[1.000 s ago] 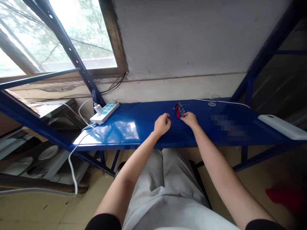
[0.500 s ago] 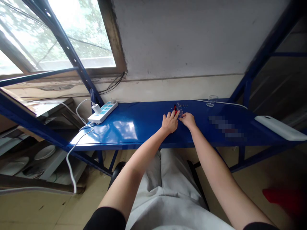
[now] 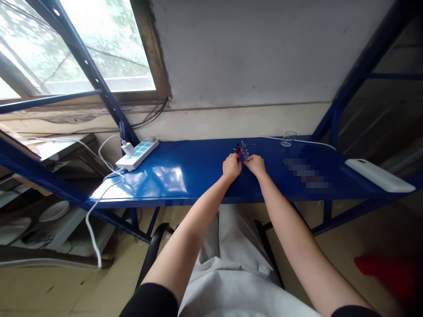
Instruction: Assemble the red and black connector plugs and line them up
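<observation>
A small rack of clear tubes (image 3: 245, 149), some with red in them, stands on the blue metal shelf (image 3: 185, 176) near the wall. My left hand (image 3: 231, 167) is curled at the rack's left side, its fingers closed against the red tubes. My right hand (image 3: 254, 164) is closed at the rack's right front, fingertips pinched at a clear tube. What exactly each hand grips is too small to make out.
A white power strip (image 3: 135, 154) with a plugged charger and white cable lies at the shelf's left. A small clear glass (image 3: 288, 138) stands at the back right, a white flat device (image 3: 379, 175) at the far right. Blue frame posts flank the shelf.
My left hand has moved right from the bare shelf to the rack's left side and closed there. My right hand has stayed at the rack.
</observation>
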A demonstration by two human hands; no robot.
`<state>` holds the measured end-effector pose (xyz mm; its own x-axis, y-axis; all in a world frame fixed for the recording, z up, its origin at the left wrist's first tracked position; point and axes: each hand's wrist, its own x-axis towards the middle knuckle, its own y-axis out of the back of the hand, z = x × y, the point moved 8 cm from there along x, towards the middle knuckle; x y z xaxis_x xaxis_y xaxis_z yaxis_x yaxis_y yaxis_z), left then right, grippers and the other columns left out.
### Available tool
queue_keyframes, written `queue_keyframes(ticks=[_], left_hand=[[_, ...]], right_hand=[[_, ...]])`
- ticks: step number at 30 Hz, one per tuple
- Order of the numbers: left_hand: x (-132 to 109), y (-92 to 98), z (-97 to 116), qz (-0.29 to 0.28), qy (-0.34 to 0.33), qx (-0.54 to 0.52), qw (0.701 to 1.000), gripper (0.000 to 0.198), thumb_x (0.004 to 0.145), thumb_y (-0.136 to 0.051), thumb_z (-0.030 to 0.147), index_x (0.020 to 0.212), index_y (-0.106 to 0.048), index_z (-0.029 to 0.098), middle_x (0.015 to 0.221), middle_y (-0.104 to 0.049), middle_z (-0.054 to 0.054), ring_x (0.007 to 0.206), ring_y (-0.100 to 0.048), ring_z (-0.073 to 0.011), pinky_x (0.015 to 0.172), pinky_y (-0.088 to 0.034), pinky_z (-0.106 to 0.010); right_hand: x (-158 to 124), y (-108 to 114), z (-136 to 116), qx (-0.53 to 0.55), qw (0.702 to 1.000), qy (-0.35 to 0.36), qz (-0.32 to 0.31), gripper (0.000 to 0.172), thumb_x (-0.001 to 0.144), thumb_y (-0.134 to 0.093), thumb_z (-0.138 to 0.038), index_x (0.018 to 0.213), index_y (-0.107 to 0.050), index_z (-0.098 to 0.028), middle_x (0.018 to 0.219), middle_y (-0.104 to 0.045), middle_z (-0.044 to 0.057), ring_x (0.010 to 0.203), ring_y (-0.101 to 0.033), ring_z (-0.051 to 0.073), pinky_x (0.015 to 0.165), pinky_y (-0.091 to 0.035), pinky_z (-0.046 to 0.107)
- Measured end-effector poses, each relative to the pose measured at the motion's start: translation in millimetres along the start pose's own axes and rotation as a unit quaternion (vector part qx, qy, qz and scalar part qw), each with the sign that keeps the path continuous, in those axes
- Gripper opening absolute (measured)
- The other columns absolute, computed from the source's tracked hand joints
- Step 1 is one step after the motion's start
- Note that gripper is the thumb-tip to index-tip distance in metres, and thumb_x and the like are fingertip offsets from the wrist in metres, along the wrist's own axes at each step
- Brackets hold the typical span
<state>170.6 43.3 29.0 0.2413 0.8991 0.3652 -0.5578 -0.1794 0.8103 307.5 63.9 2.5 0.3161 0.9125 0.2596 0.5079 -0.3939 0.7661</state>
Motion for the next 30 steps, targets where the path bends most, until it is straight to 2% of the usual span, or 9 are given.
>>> queue_keyframes(ticks=[6, 9, 13, 16, 19, 22, 26, 30], left_hand=[[3, -2.9, -3, 0.02, 0.001, -0.011, 1.0, 0.011, 0.083, -0.046, 0.021, 0.086, -0.056, 0.018, 0.092, -0.062, -0.008, 0.088, -0.057, -0.0194, 0.078, -0.042, -0.031], [1, 3.8, -10, 0.05, -0.009, -0.056, 0.997, 0.007, 0.08, -0.05, 0.02, 0.08, -0.057, 0.018, 0.086, -0.063, -0.006, 0.081, -0.058, -0.0181, 0.073, -0.043, -0.029], [-1, 30.2, -34, 0.086, -0.021, -0.148, 0.985, 0.002, 0.074, -0.057, 0.019, 0.073, -0.057, 0.018, 0.073, -0.061, -0.003, 0.069, -0.056, -0.0144, 0.065, -0.043, -0.026], [-3, 63.0, -68, 0.147, 0.0, -0.242, 0.959, 0.006, 0.072, -0.06, 0.022, 0.073, -0.056, 0.017, 0.07, -0.059, -0.001, 0.063, -0.054, -0.0107, 0.062, -0.043, -0.023], [-11, 87.5, -103, 0.21, 0.032, -0.322, 0.922, 0.015, 0.074, -0.06, 0.023, 0.087, -0.057, 0.017, 0.073, -0.058, 0.0, 0.059, -0.052, -0.0076, 0.058, -0.042, -0.02], [-21, 92.6, -119, 0.222, 0.04, -0.346, 0.911, 0.02, 0.075, -0.06, 0.029, 0.091, -0.06, 0.016, 0.075, -0.061, -0.002, 0.062, -0.054, -0.0089, 0.06, -0.043, -0.021], [-34, 90.8, -125, 0.23, 0.046, -0.36, 0.903, 0.022, 0.076, -0.06, 0.033, 0.087, -0.063, 0.015, 0.077, -0.064, -0.004, 0.068, -0.058, -0.0115, 0.062, -0.044, -0.022], [-39, 91.9, -122, 0.221, 0.042, -0.352, 0.909, 0.023, 0.076, -0.059, 0.035, 0.088, -0.064, 0.016, 0.08, -0.066, -0.005, 0.072, -0.06, -0.0128, 0.063, -0.045, -0.023]], right_hand=[[0, 0, 2, 0.003, 1.0, -0.003, 0.007, 0.014, 0.067, -0.061, -0.023, 0.077, -0.065, -0.014, 0.077, -0.068, 0.007, 0.075, -0.063, 0.017, 0.071, -0.044, 0.024], [0, -1, 2, 0.008, 1.0, 0.003, 0.006, 0.012, 0.067, -0.06, -0.022, 0.075, -0.064, -0.014, 0.076, -0.067, 0.007, 0.073, -0.062, 0.017, 0.07, -0.044, 0.024], [-2, 0, 0, 0.013, 1.0, 0.008, -0.002, 0.009, 0.067, -0.059, -0.02, 0.073, -0.062, -0.015, 0.074, -0.066, 0.006, 0.072, -0.061, 0.017, 0.068, -0.043, 0.024], [-9, 5, -8, 0.017, 1.0, 0.024, 0.0, 0.007, 0.067, -0.057, -0.02, 0.072, -0.06, -0.016, 0.072, -0.065, 0.005, 0.07, -0.06, 0.017, 0.067, -0.042, 0.024], [-18, 10, -31, 0.031, 0.998, 0.062, 0.009, 0.008, 0.069, -0.055, -0.022, 0.075, -0.058, -0.017, 0.068, -0.063, 0.004, 0.066, -0.058, 0.016, 0.064, -0.041, 0.024], [-29, 8, -69, 0.036, 0.991, 0.125, 0.015, 0.01, 0.072, -0.054, -0.026, 0.078, -0.056, -0.019, 0.069, -0.063, 0.003, 0.064, -0.056, 0.014, 0.061, -0.038, 0.023], [-38, -12, -111, -0.016, 0.988, 0.155, -0.004, 0.011, 0.075, -0.052, -0.027, 0.083, -0.055, -0.02, 0.071, -0.063, 0.002, 0.065, -0.057, 0.015, 0.057, -0.034, 0.023], [-46, -31, -128, -0.078, 0.981, 0.178, -0.011, 0.014, 0.079, -0.048, -0.025, 0.09, -0.055, -0.02, 0.08, -0.065, 0.005, 0.069, -0.059, 0.017, 0.057, -0.033, 0.024]])
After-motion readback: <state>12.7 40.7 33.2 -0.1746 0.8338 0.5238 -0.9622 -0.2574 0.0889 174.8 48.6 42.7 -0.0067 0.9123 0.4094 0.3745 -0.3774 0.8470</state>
